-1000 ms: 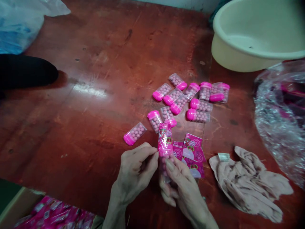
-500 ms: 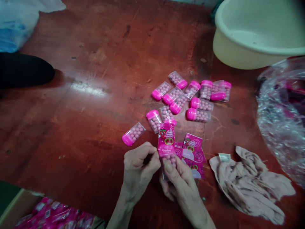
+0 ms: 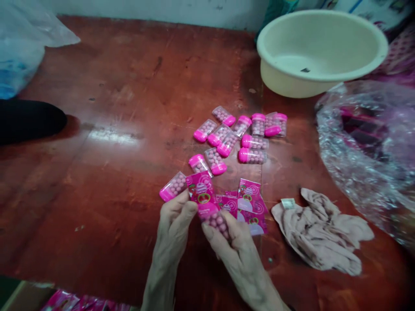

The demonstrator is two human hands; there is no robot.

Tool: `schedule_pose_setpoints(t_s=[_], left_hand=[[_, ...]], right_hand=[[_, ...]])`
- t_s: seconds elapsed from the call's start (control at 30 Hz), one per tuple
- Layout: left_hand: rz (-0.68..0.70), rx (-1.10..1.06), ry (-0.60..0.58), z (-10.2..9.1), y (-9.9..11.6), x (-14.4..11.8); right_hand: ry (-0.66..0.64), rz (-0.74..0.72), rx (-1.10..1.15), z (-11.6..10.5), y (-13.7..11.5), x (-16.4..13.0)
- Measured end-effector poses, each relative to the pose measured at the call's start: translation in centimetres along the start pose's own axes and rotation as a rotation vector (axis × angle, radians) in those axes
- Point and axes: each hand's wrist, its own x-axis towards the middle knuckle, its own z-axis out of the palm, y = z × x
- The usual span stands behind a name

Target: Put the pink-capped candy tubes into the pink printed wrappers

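Note:
My right hand point(image 3: 235, 248) grips a clear candy container point(image 3: 216, 223) filled with pink balls, its cap end tilted up to the left. A printed pink sleeve point(image 3: 201, 190) sits over that end and stands up past it. My left hand point(image 3: 173, 220) is closed, thumb and fingers pinching the sleeve's left edge. Just beyond lie several filled containers with pink caps point(image 3: 227, 144), and a single one point(image 3: 173, 186) rests by my left fingertips. Flat pink sleeves point(image 3: 249, 205) overlap on the table to the right of the held container.
A crumpled beige cloth point(image 3: 324, 235) lies at the right. Behind it are a clear plastic bag point(image 3: 340, 151) with pink contents and a cream basin point(image 3: 292, 88). A black rounded object point(image 3: 32, 121) juts in from the left. Pink packets point(image 3: 84, 302) fill a box at lower left.
The view has shifted, showing more of the basin and back wall. The held container and sleeve now lean left, and my left fingers have moved up along the sleeve's edge.

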Motion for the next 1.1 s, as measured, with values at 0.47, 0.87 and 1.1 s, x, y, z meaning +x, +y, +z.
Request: schedule_pose_setpoints(t_s=[0.47,0.87,1.1], left_hand=[[-0.387,-0.495,0.217,2.5,0.4,-4.3],[-0.211,-0.327,0.189,1.1,0.9,-4.1],[-0.064,-0.184,0.305,-0.2,0.3,-4.5]], right_hand=[[0.005,-0.282,-0.356,1.6,0.3,-1.3],[-0.184,0.047,0.360,2.9,0.4,-1.4],[-0.173,0.047,0.411,3.5,1.2,-1.2]])
